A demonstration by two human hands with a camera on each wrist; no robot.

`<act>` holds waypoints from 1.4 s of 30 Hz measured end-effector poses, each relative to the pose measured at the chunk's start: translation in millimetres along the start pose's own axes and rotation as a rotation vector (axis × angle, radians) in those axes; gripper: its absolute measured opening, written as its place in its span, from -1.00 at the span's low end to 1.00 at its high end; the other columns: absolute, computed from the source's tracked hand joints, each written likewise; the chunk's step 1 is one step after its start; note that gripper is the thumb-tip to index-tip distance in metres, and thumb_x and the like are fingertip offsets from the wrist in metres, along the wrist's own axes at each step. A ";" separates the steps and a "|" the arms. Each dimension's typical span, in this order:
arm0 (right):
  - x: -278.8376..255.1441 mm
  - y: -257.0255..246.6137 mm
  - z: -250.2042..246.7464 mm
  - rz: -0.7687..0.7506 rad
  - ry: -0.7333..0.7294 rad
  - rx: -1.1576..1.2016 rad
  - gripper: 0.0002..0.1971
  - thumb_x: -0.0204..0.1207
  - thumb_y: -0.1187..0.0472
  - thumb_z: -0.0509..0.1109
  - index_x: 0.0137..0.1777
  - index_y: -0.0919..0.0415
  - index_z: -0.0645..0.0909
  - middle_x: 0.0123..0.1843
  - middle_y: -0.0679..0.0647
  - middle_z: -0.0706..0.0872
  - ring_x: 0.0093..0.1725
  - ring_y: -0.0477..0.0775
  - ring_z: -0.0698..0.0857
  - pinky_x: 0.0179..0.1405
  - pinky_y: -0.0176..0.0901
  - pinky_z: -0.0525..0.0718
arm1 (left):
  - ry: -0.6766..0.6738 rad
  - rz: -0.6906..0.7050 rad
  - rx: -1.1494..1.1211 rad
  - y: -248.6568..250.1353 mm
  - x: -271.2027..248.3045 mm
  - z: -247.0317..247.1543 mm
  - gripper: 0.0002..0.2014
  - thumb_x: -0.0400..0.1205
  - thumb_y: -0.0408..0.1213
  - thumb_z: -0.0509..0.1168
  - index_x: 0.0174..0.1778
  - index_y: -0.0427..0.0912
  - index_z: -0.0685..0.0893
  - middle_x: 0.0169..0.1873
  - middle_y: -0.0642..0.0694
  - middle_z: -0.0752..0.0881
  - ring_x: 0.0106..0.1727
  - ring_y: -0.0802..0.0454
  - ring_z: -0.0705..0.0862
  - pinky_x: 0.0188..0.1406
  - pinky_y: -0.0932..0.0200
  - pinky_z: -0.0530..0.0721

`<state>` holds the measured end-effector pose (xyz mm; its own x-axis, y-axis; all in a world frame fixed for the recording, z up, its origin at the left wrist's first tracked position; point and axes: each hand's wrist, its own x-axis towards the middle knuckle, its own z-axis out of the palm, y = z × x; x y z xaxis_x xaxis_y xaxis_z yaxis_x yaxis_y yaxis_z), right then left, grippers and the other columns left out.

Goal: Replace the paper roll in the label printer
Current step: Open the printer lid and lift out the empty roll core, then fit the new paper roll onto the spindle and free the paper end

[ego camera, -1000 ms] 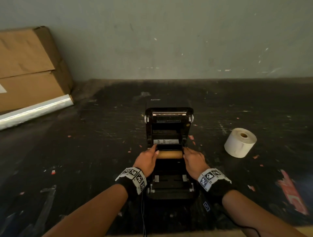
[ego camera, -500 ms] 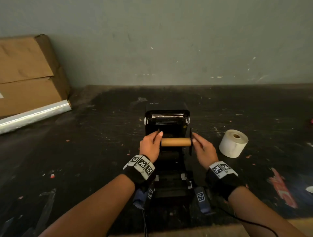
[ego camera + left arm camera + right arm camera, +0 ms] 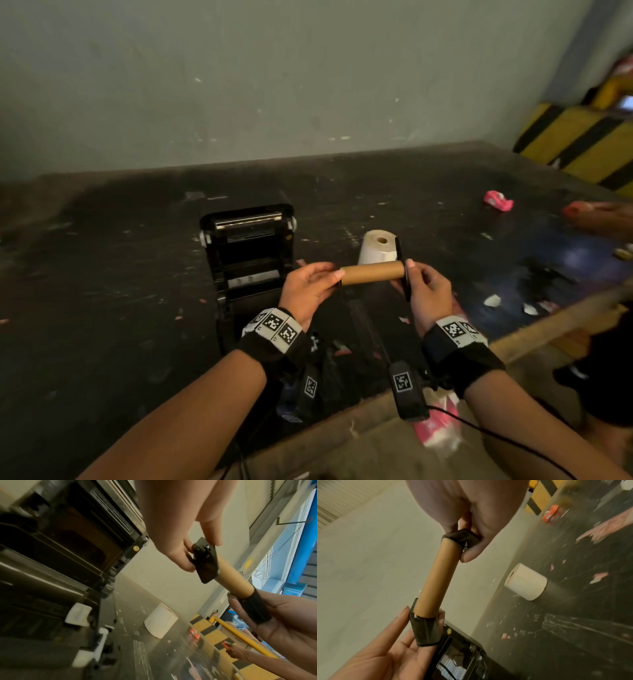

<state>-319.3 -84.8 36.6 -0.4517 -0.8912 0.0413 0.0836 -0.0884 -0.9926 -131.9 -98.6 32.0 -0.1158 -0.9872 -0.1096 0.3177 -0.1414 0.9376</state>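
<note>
An empty brown cardboard core (image 3: 371,272) (image 3: 231,577) (image 3: 436,580) with a black plastic end plate on each end is held level in the air, to the right of the open black label printer (image 3: 248,253) (image 3: 60,555). My left hand (image 3: 308,287) (image 3: 180,545) pinches the left end plate (image 3: 205,563) (image 3: 424,630). My right hand (image 3: 424,291) (image 3: 471,534) grips the right end plate (image 3: 404,277) (image 3: 462,538). A full white paper roll (image 3: 376,246) (image 3: 160,620) (image 3: 526,582) stands on the dark table behind the core.
The dark, scuffed table (image 3: 120,291) carries paper scraps and a pink object (image 3: 498,200) at the far right. A yellow-and-black striped barrier (image 3: 582,144) stands beyond the table. Another person's hand (image 3: 235,651) shows at the right. The table's front edge (image 3: 342,431) runs near my wrists.
Both hands lifted the cardboard core with its end plates out of the printer bay and carried it up and to the right, in front of the white roll. The view swung right.
</note>
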 end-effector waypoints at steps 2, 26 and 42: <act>2.6 -0.1 -15.6 0.008 0.013 0.002 -0.86 0.60 0.20 0.27 -0.07 0.22 0.64 -0.14 0.15 0.69 0.00 0.07 0.70 -0.13 -0.24 0.77 | -0.024 -0.022 0.010 -6.9 3.7 11.3 -0.84 0.53 -0.43 0.39 0.01 -0.25 0.66 -0.05 -0.14 0.73 0.07 0.01 0.72 0.04 0.20 0.71; 200.4 41.4 -97.0 0.150 -0.267 -0.084 -0.78 0.60 0.18 0.27 0.03 0.34 0.63 -0.10 0.18 0.72 -0.17 0.00 0.79 -0.08 -0.16 0.77 | 0.293 -0.234 1.162 -117.9 141.8 85.8 -0.63 0.46 -0.22 0.48 0.17 -0.21 0.69 0.14 -0.18 0.73 0.17 -0.06 0.68 0.16 0.19 0.60; 198.9 45.0 -71.6 0.180 -0.434 -0.093 -0.89 0.60 0.21 0.26 -0.07 0.19 0.61 0.00 0.22 0.71 0.03 0.08 0.73 -0.45 -0.54 0.61 | 0.289 -0.170 1.108 -111.7 136.7 82.6 -0.63 0.47 -0.29 0.46 0.20 -0.15 0.65 0.08 -0.12 0.73 0.11 -0.02 0.69 0.02 0.24 0.62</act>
<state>-469.0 -234.2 -8.1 -0.0228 -0.9939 -0.1077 0.0379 0.1068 -0.9936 -260.9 -211.7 -60.4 0.1874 -0.9619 -0.1989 -0.6971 -0.2729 0.6630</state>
